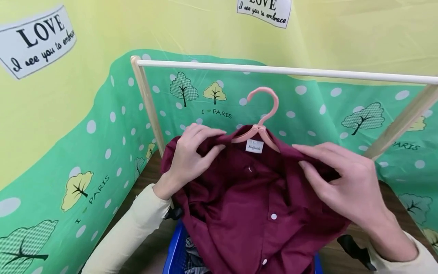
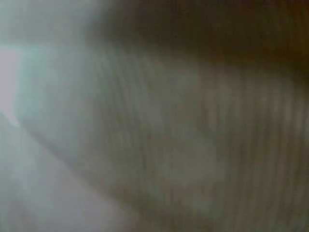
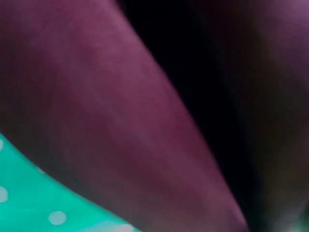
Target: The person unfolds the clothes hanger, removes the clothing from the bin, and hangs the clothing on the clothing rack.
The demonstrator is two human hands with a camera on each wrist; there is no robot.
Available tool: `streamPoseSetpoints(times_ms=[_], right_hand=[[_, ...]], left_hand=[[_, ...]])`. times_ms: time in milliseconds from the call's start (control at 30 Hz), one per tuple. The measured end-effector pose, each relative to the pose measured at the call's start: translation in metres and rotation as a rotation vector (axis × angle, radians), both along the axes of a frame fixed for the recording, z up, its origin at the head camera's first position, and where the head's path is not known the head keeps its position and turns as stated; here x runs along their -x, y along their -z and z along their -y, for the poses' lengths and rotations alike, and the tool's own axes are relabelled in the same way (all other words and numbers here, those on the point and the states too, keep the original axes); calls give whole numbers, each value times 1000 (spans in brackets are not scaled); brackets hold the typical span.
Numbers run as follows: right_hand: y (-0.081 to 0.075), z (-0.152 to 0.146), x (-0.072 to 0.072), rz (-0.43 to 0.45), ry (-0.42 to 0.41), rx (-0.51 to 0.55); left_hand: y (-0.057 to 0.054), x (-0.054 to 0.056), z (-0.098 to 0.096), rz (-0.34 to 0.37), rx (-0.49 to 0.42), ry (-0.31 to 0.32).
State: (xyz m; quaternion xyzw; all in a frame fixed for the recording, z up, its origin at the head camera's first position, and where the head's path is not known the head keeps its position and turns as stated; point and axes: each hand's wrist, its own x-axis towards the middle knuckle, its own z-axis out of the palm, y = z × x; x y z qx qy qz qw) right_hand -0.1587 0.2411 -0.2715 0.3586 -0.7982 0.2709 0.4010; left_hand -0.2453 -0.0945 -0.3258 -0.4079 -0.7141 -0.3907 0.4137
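Dark wood-grain surface (image 1: 152,247) is running beneath a blue basket (image 1: 174,247), which is holding patterned cloth (image 1: 193,258). Green-and-yellow printed fabric (image 1: 96,140) is covering the back and left side. White rail (image 1: 291,70) is spanning two wooden posts (image 1: 148,99). Maroon shirt (image 1: 239,213) is draping over the basket, in front of the rail; pink hanger (image 1: 268,115) is showing inside its collar. Left hand (image 1: 191,152) is pinching the shirt beside the collar, right hand (image 1: 349,179) doing likewise opposite. Left wrist view is blurring.
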Motion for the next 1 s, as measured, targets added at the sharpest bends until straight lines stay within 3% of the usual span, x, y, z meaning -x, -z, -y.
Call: streamPoseSetpoints(times_ms=[200,333,433,633,700,867,1000], right_hand=[[-21,0,3,47,143,-31],[-28,2,10,-4,198,-66],[-32,5,16,-64,229,-82],[-45,10,23,-112,318,-108],[-50,13,25,-124,347,-111],[-55,27,35,-167,366,-119],[-56,39,44,-177,337,-116]], left_hand=[[-14,4,2,18,-53,6],[-9,-8,13,31,-102,-26],[1,-20,24,61,-136,-47],[39,-39,50,180,-286,-127],[57,-42,57,247,-390,-148],[102,-44,68,429,-664,-130],[129,-41,72,600,-688,-175]])
